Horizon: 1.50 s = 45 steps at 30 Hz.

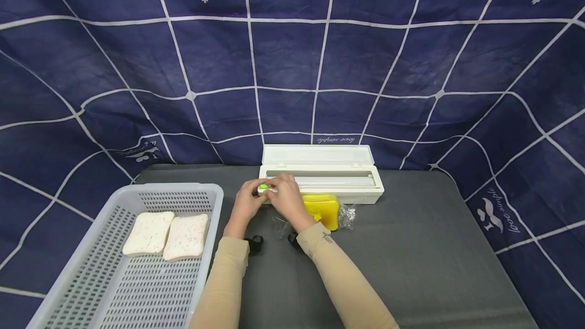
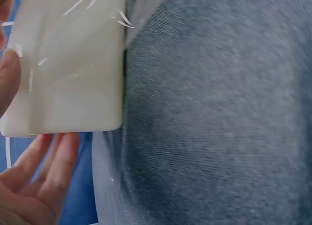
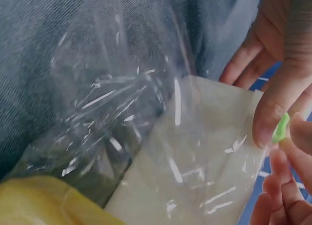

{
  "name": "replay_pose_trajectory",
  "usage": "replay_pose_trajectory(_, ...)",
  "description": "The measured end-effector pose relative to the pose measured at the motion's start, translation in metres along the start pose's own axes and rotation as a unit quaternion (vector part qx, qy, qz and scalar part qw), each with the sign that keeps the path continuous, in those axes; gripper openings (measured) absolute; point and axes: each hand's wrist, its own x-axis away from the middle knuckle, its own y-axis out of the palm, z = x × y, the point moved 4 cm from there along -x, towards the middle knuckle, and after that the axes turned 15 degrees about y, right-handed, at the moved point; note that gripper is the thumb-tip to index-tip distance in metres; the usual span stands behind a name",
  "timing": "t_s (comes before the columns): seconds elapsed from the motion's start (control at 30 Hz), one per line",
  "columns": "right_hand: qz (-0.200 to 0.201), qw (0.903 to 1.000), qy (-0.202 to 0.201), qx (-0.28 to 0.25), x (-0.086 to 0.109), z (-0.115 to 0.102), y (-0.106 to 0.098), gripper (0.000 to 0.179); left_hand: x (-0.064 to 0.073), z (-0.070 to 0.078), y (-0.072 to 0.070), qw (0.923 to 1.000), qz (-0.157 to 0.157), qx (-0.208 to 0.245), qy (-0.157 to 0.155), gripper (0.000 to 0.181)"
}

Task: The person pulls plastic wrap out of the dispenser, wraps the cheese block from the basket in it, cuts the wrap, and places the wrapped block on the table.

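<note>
A long white cling film box (image 1: 326,196) lies with its lid (image 1: 318,155) up. Inside it is a pale roll (image 1: 335,182). At its left front corner, my left hand (image 1: 247,198) pinches a small green piece (image 3: 281,128) between thumb and index finger, its other fingers loosely spread past the box end. My right hand (image 1: 289,198) meets it there, thumb and fingertips at the same green piece; the exact contact is partly hidden. Clear film (image 3: 122,98) hangs over the box front. Beside my right wrist stands a yellow square-edged thing (image 1: 326,212) in crinkled clear wrap.
A grey perforated basket (image 1: 217,217) stands on the left, holding two speckled bread-shaped slabs (image 1: 148,233) side by side. Dark grey cloth covers the table (image 1: 425,248). A blue checked curtain (image 1: 292,55) hangs close behind the box and along both sides.
</note>
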Motion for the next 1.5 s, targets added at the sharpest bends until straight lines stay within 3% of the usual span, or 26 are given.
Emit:
replay_pose_trajectory(0.3,0.016,0.9980,0.058,0.019,-0.003,-0.007,0.006,0.018,0.003,-0.001,0.001,0.9992,0.013,-0.026,0.029,0.042)
replay_pose_trajectory(0.5,0.048,0.9960,0.020,0.073,-0.006,-0.010,0.003,0.011,0.003,-0.002,0.002,0.9987,0.031,-0.025,0.033,0.041)
replay_pose_trajectory(0.63,0.041,0.9928,-0.009,0.112,-0.009,-0.011,0.000,0.010,0.006,-0.002,0.000,0.9974,0.045,-0.027,0.048,0.041)
replay_pose_trajectory(0.93,0.026,0.9880,-0.023,0.151,-0.013,-0.007,-0.012,0.007,0.009,0.000,0.002,0.9950,0.051,-0.046,0.072,0.036)
replay_pose_trajectory(1.03,-0.001,0.9890,0.013,0.147,-0.015,0.005,-0.025,0.007,0.008,0.001,0.002,0.9952,0.050,-0.048,0.070,0.033)
replay_pose_trajectory(1.2,-0.044,0.9885,0.087,0.116,-0.016,0.045,-0.058,0.008,0.006,0.004,0.003,0.9951,0.042,-0.053,0.072,0.033)
replay_pose_trajectory(1.37,-0.033,0.9892,0.086,0.114,-0.011,0.082,-0.086,0.008,0.007,0.002,0.004,0.9946,0.040,-0.055,0.079,0.034)
replay_pose_trajectory(1.5,-0.026,0.9901,0.070,0.119,-0.005,0.100,-0.098,0.009,0.009,0.003,0.005,0.9942,0.050,-0.056,0.077,0.034)
